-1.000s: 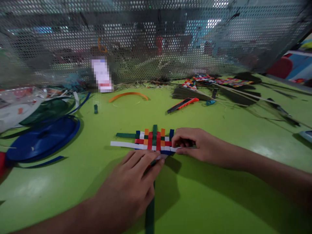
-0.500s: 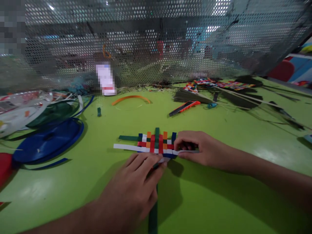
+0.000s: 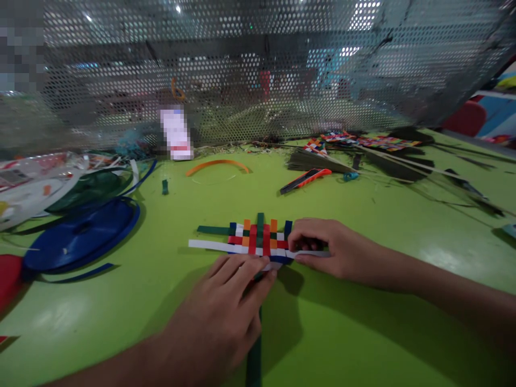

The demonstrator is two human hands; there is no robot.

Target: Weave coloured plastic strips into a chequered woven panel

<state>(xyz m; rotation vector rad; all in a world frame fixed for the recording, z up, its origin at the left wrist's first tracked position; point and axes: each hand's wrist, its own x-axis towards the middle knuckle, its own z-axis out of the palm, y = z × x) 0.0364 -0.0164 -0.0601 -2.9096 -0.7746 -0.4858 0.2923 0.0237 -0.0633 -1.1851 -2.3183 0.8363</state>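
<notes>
Ribbon coils (image 3: 78,239), a cutter (image 3: 306,180) and woven strips (image 3: 260,236) suggest a craft workspace.

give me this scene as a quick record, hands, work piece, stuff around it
left hand: resting on the near edge of the woven piece, partly covering it
right hand: fingers closed on a white strip at the piece's right edge
woven piece: red, white, blue, orange and green strips, interlaced
loose at left: ends of a green strip and a white one
left side: blue roll
beyond: orange strip, orange-and-black cutter
surface: green table
backdrop: perforated panel
</notes>
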